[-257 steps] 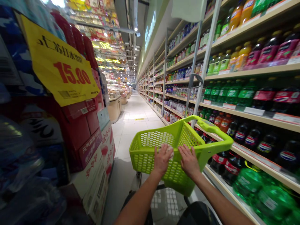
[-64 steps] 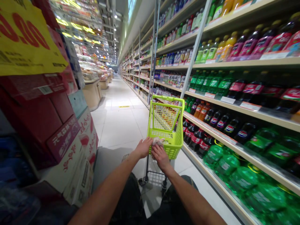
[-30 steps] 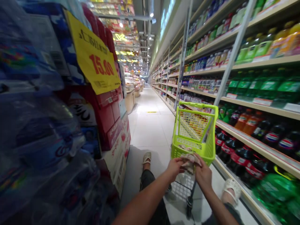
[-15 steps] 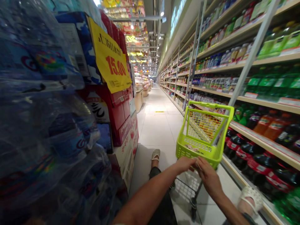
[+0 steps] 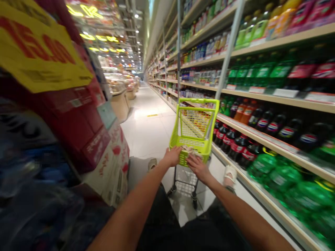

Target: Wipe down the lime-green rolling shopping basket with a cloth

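Observation:
A small lime-green shopping cart [image 5: 213, 130] stands just ahead between my feet. A crumpled beige cloth [image 5: 188, 150] lies over the basket's near rim. My left hand [image 5: 172, 157] is closed around the near left corner of the basket, with its fingertips beside the cloth. Across the near wall lies my right hand [image 5: 198, 166], fingers slightly apart and flat against the cloth and rim. Its palm side is hidden. Below the basket, a dark wire frame and wheels [image 5: 194, 200] rest on the floor.
Shelves of bottled drinks [image 5: 277, 120] run along the right side. Stacked red cartons [image 5: 70, 115] with a yellow price sign [image 5: 44, 52] rise close on the left. A pale tiled aisle [image 5: 146, 99] leads forward, past display counters [image 5: 119, 104] on its left.
My hands have moved apart from being together at the basket's near rim. My view has swung right, so cart and hands appear further left, and more shelving shows.

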`<act>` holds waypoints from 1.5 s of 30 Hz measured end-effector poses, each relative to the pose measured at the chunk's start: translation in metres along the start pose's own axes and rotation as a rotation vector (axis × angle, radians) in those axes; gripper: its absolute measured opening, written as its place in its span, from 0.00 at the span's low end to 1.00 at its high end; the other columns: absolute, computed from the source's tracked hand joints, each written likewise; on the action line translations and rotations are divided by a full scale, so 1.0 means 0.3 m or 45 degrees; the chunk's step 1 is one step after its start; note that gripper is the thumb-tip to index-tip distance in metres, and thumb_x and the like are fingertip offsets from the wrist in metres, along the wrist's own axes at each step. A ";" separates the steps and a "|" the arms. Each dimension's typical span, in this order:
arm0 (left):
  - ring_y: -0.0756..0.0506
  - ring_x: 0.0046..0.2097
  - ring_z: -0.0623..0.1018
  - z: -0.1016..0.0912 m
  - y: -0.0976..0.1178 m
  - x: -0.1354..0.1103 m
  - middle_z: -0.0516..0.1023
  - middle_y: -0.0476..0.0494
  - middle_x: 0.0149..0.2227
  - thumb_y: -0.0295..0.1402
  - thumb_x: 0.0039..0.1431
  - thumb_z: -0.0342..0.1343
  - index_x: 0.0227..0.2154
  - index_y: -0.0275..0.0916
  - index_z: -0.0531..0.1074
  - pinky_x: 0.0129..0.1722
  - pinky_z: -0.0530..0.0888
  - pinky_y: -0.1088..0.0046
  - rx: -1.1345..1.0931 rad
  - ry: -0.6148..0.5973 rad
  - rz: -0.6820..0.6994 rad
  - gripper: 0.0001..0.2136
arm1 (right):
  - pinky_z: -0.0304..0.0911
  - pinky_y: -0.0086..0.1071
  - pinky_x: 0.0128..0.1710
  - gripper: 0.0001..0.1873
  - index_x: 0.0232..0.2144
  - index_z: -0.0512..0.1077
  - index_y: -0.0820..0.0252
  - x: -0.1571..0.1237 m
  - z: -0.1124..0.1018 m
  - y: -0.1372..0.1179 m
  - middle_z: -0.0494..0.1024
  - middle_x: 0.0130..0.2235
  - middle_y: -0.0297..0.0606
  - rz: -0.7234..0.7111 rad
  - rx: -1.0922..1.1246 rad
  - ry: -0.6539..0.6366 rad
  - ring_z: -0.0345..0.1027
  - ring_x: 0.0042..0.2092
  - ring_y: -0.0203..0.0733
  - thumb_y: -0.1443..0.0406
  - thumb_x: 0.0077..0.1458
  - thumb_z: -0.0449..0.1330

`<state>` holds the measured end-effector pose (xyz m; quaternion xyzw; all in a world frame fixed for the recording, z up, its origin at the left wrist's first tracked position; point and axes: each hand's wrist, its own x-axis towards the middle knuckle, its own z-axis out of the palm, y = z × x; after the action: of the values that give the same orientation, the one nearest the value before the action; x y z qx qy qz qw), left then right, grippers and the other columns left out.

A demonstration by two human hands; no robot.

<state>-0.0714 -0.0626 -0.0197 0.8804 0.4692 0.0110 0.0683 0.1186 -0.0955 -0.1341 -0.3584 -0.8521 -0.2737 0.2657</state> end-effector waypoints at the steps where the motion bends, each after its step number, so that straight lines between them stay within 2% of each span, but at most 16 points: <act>1: 0.39 0.61 0.51 0.002 -0.001 0.001 0.53 0.38 0.60 0.25 0.48 0.45 0.56 0.38 0.49 0.55 0.51 0.45 0.008 -0.011 0.018 0.29 | 0.56 0.43 0.52 0.13 0.38 0.72 0.59 -0.034 0.000 -0.014 0.73 0.47 0.38 0.002 0.002 -0.060 0.57 0.55 0.42 0.72 0.56 0.50; 5: 0.42 0.62 0.47 0.029 -0.019 0.023 0.47 0.41 0.62 0.24 0.47 0.44 0.58 0.37 0.46 0.57 0.49 0.48 0.154 0.000 0.013 0.32 | 0.57 0.41 0.51 0.11 0.34 0.73 0.59 -0.093 -0.031 -0.073 0.75 0.43 0.37 0.171 0.018 -0.158 0.60 0.53 0.42 0.70 0.57 0.51; 9: 0.43 0.63 0.46 0.040 -0.028 0.055 0.47 0.42 0.62 0.26 0.50 0.42 0.58 0.35 0.46 0.56 0.52 0.50 0.223 0.001 -0.010 0.29 | 0.46 0.47 0.57 0.15 0.46 0.67 0.55 -0.003 -0.077 -0.046 0.67 0.53 0.35 0.392 0.010 0.009 0.45 0.60 0.42 0.70 0.58 0.48; 11: 0.43 0.63 0.46 0.038 -0.022 0.068 0.48 0.42 0.62 0.27 0.51 0.42 0.58 0.35 0.46 0.56 0.54 0.50 0.249 -0.023 -0.034 0.29 | 0.44 0.47 0.57 0.16 0.47 0.66 0.56 0.007 -0.072 -0.014 0.65 0.54 0.36 0.460 0.007 0.005 0.44 0.61 0.41 0.70 0.59 0.47; 17: 0.40 0.62 0.47 0.044 -0.001 0.089 0.48 0.39 0.62 0.28 0.53 0.42 0.58 0.33 0.47 0.55 0.55 0.49 0.311 -0.013 -0.009 0.28 | 0.52 0.40 0.54 0.12 0.38 0.71 0.61 -0.128 -0.019 -0.041 0.71 0.49 0.39 0.373 0.075 -0.282 0.55 0.56 0.38 0.69 0.59 0.48; 22: 0.39 0.62 0.48 0.060 0.003 0.102 0.51 0.35 0.61 0.27 0.51 0.44 0.57 0.30 0.49 0.55 0.58 0.52 0.294 0.018 0.050 0.28 | 0.43 0.44 0.58 0.16 0.48 0.65 0.56 0.011 -0.113 0.002 0.61 0.57 0.32 0.357 -0.028 -0.014 0.43 0.61 0.41 0.68 0.61 0.44; 24: 0.40 0.62 0.49 0.066 0.002 0.107 0.52 0.36 0.60 0.27 0.51 0.43 0.57 0.30 0.50 0.56 0.58 0.54 0.282 0.020 0.079 0.28 | 0.42 0.43 0.58 0.17 0.48 0.65 0.57 0.045 -0.133 0.032 0.60 0.57 0.32 0.354 -0.047 0.000 0.43 0.61 0.41 0.69 0.61 0.43; 26: 0.40 0.61 0.50 0.068 0.003 0.110 0.53 0.37 0.60 0.26 0.50 0.43 0.57 0.31 0.50 0.56 0.58 0.55 0.266 0.031 0.107 0.28 | 0.46 0.41 0.57 0.17 0.46 0.67 0.58 0.013 -0.119 0.033 0.62 0.56 0.33 0.321 -0.020 -0.084 0.46 0.60 0.39 0.70 0.61 0.42; 29: 0.41 0.61 0.51 0.064 0.006 0.114 0.54 0.38 0.60 0.25 0.48 0.43 0.56 0.33 0.51 0.56 0.58 0.56 0.258 0.043 0.110 0.29 | 0.52 0.37 0.54 0.15 0.42 0.70 0.60 -0.093 -0.070 -0.015 0.68 0.52 0.35 0.307 0.052 -0.283 0.52 0.58 0.37 0.68 0.61 0.44; 31: 0.42 0.61 0.51 0.059 0.007 0.115 0.54 0.39 0.60 0.25 0.48 0.44 0.56 0.34 0.51 0.57 0.57 0.58 0.261 0.019 0.107 0.29 | 0.54 0.35 0.52 0.15 0.40 0.71 0.60 -0.128 -0.054 -0.048 0.71 0.50 0.35 0.320 0.080 -0.334 0.55 0.56 0.37 0.67 0.60 0.45; 34: 0.44 0.61 0.53 0.052 0.006 0.110 0.55 0.39 0.60 0.22 0.49 0.43 0.56 0.35 0.51 0.57 0.57 0.61 0.252 0.005 0.124 0.28 | 0.50 0.38 0.55 0.15 0.44 0.68 0.57 -0.081 -0.080 -0.043 0.67 0.53 0.33 0.336 0.077 -0.160 0.50 0.59 0.37 0.67 0.60 0.45; 37: 0.40 0.61 0.53 0.045 0.006 0.093 0.53 0.36 0.60 0.22 0.50 0.42 0.56 0.34 0.50 0.55 0.58 0.53 0.261 0.103 0.056 0.28 | 0.44 0.42 0.58 0.16 0.48 0.65 0.55 -0.024 -0.114 0.002 0.62 0.56 0.34 0.440 0.060 0.001 0.45 0.61 0.37 0.69 0.60 0.46; 39: 0.38 0.61 0.52 0.035 0.009 0.077 0.51 0.34 0.61 0.23 0.51 0.41 0.56 0.33 0.50 0.53 0.57 0.46 0.289 0.129 -0.019 0.27 | 0.47 0.41 0.57 0.15 0.45 0.67 0.57 -0.045 -0.116 0.008 0.65 0.54 0.36 0.459 0.082 -0.025 0.49 0.59 0.37 0.69 0.60 0.46; 41: 0.39 0.61 0.51 0.020 0.011 0.062 0.52 0.35 0.60 0.21 0.50 0.40 0.56 0.33 0.52 0.53 0.57 0.45 0.311 0.077 -0.070 0.27 | 0.53 0.39 0.54 0.13 0.39 0.71 0.59 -0.098 -0.100 -0.015 0.70 0.50 0.37 0.422 0.119 -0.105 0.55 0.57 0.38 0.69 0.59 0.48; 43: 0.42 0.61 0.53 0.003 0.009 0.051 0.54 0.39 0.60 0.19 0.48 0.39 0.56 0.36 0.54 0.54 0.57 0.48 0.318 0.021 -0.088 0.28 | 0.59 0.37 0.50 0.10 0.34 0.73 0.60 -0.131 -0.079 -0.045 0.74 0.45 0.37 0.431 0.135 -0.168 0.59 0.54 0.39 0.69 0.57 0.50; 45: 0.44 0.60 0.55 -0.011 -0.001 0.047 0.57 0.42 0.59 0.18 0.46 0.39 0.55 0.37 0.56 0.55 0.58 0.53 0.316 0.020 -0.077 0.29 | 0.59 0.39 0.51 0.10 0.35 0.73 0.59 -0.108 -0.069 -0.062 0.74 0.45 0.36 0.418 0.141 -0.065 0.57 0.56 0.40 0.68 0.57 0.51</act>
<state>-0.0640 -0.0506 -0.0171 0.8673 0.4939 -0.0422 -0.0445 0.1295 -0.1351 -0.1457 -0.4842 -0.8024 -0.1701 0.3045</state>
